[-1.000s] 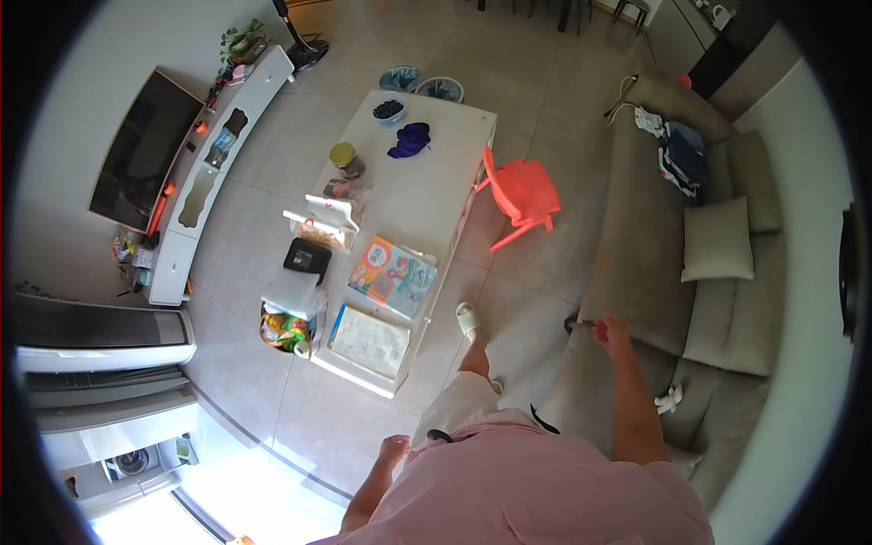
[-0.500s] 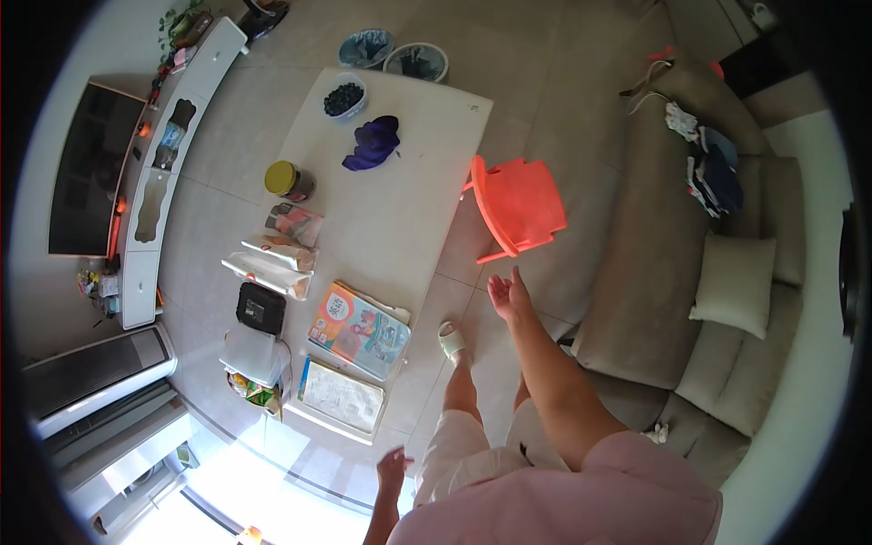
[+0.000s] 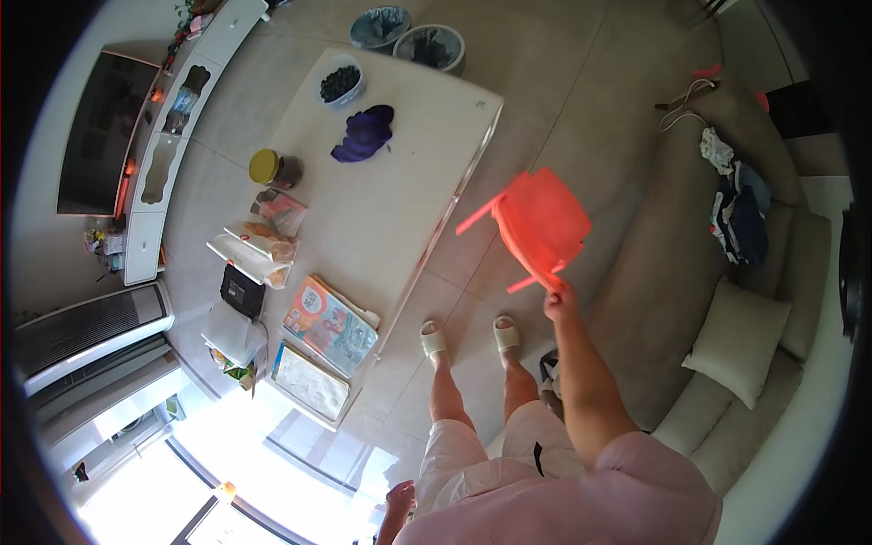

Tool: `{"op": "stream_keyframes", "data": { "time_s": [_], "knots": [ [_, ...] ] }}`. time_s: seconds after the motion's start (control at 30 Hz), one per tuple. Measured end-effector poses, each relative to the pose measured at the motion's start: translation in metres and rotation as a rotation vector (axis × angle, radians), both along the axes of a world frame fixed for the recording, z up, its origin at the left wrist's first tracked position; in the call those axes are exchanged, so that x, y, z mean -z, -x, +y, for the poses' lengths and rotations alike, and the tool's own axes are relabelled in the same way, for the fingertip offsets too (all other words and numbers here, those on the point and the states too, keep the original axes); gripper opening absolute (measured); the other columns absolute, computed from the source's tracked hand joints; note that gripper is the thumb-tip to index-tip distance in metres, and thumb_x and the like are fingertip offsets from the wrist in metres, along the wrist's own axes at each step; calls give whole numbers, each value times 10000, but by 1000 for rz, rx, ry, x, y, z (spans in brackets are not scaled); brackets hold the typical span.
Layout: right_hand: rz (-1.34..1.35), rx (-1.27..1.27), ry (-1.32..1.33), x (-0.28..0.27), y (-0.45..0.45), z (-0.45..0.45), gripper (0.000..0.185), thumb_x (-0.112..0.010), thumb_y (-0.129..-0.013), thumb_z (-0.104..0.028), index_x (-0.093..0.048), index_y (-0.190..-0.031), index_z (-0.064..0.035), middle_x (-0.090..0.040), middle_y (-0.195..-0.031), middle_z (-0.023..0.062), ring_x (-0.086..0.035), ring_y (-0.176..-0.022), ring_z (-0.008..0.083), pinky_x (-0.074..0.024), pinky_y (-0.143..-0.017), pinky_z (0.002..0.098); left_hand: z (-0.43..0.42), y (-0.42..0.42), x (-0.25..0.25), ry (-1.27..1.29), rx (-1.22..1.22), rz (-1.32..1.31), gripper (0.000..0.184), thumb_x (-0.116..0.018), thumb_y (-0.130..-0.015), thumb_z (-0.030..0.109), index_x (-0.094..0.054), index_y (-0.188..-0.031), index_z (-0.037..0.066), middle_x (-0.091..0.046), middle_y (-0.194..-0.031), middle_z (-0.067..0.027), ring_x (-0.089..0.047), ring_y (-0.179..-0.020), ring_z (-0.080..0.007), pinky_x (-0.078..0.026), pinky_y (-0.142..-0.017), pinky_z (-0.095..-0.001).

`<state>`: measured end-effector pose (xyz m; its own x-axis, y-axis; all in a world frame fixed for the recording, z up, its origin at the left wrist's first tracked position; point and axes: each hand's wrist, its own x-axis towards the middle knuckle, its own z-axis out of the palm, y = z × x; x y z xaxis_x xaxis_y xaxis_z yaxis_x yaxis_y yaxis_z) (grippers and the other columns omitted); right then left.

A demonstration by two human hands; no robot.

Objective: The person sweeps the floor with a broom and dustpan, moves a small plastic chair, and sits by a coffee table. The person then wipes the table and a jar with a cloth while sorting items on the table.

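Observation:
My right hand [image 3: 559, 300] is closed on the near end of the backrest of a small coral-red plastic chair [image 3: 549, 213]. The chair is tilted beside the long edge of the white table [image 3: 400, 200], with its legs toward the table. My left hand [image 3: 400, 497] hangs low by my left leg, its fingers loosely bent and nothing seen in them. Nearest to that hand on the table are a sheet-topped book or folder [image 3: 311, 381] and a colourful textbook [image 3: 331, 325].
On the table stand a bowl of dark fruit [image 3: 340, 84], a purple cloth-like item [image 3: 363, 134] and a yellow-lidded jar [image 3: 275, 169]. Two lined bins [image 3: 431, 47] are beyond it. A brown sofa [image 3: 636, 272] with clothes [image 3: 740, 213] and a cushion [image 3: 740, 341] runs along the right.
My right hand has reached the chair and taken hold of its backrest. The chair has turned and shifted away from the table. Both my feet now show, and my left hand is lower in view.

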<state>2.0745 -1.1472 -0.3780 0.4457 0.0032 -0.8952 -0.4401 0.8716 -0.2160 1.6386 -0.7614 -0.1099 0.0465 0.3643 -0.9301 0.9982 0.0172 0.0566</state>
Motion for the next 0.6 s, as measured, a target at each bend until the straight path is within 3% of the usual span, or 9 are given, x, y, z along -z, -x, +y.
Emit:
{"op": "stream_keyframes", "data": {
  "time_s": [0.13,0.2,0.3,0.4,0.5,0.6],
  "knots": [
    [121,-233,200,-41,14,-115,69,-644,-799,-210,-584,-810,-177,-550,-649,-58,-459,-461,52,-263,-320,174,-16,-21,0,18,40,-48,298,-561,-905,199,-606,-1151,37,-686,-851,-94,-672,-751,-163,-556,-633,-300],
    [153,-353,302,-51,20,-151,106,-653,-794,-207,-583,-869,-178,-579,-719,-56,-482,-495,39,-239,-315,172,-22,-28,-2,13,15,-32,274,-556,-904,177,-614,-1144,56,-689,-853,-94,-673,-759,-159,-544,-636,-296],
    [206,-562,359,-84,1,-172,228,-656,-805,-211,-585,-1016,-159,-631,-860,-19,-584,-622,83,-396,-393,227,-34,-33,-3,-4,10,-17,256,-557,-906,181,-629,-1133,88,-691,-862,-82,-666,-777,-148,-524,-640,-293],
    [213,-767,454,-55,-6,-214,283,-658,-810,-215,-603,-1076,-135,-656,-938,28,-642,-776,146,-515,-595,328,-39,-28,-5,-9,17,-57,273,-563,-911,175,-611,-1147,48,-686,-867,-112,-679,-763,-171,-551,-617,-288],
    [98,-920,852,-9,4,-251,301,-658,-812,-220,-623,-1080,-88,-668,-951,75,-644,-895,187,-509,-778,393,-43,-26,-10,-43,36,-35,270,-573,-908,188,-622,-1135,50,-684,-866,-107,-675,-749,-161,-554,-615,-286],
    [8,-1167,1381,29,33,-277,271,-643,-813,-203,-635,-1026,-36,-669,-883,107,-649,-820,194,-520,-664,363,-46,-30,-16,-49,89,-9,275,-580,-904,201,-625,-1133,56,-684,-861,-102,-672,-750,-159,-555,-630,-291]
  ]
}}
